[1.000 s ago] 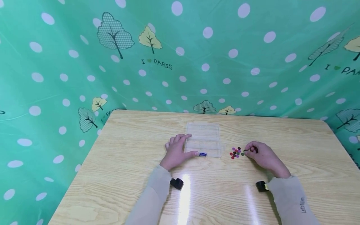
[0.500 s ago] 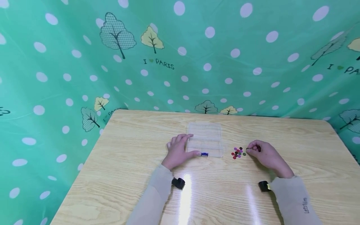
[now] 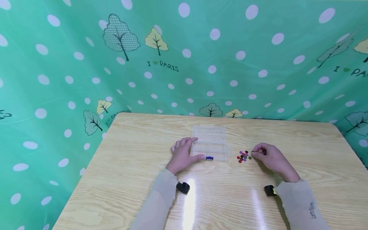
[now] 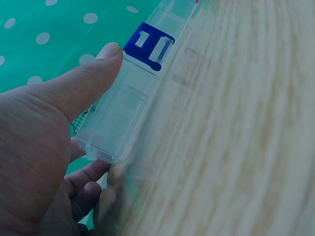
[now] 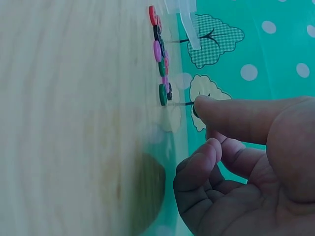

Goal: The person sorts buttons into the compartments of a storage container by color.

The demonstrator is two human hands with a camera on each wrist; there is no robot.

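Observation:
A clear plastic compartment box [image 3: 211, 135] with a blue latch [image 3: 209, 158] on its front side lies on the table. My left hand [image 3: 182, 157] holds its near left corner, thumb by the latch and index finger over the left edge. Whether the lid is raised is hard to tell. To the right of the box lie small round buttons [image 3: 243, 157] in red, black, purple and green. Just beside them, my right hand [image 3: 268, 157] pinches a dark button [image 5: 195, 111] between thumb and index finger, which mostly hide it; it looks green in the right wrist view.
The wooden table [image 3: 138, 195] reaches back to a green dotted curtain [image 3: 178, 80] printed with trees. In the right wrist view a translucent plastic strip [image 5: 189, 24] juts from the box's side near the buttons.
My right hand has drawn slightly away from the button pile with the dark button between its fingertips. The left hand keeps its place on the box. The head view has shifted slightly.

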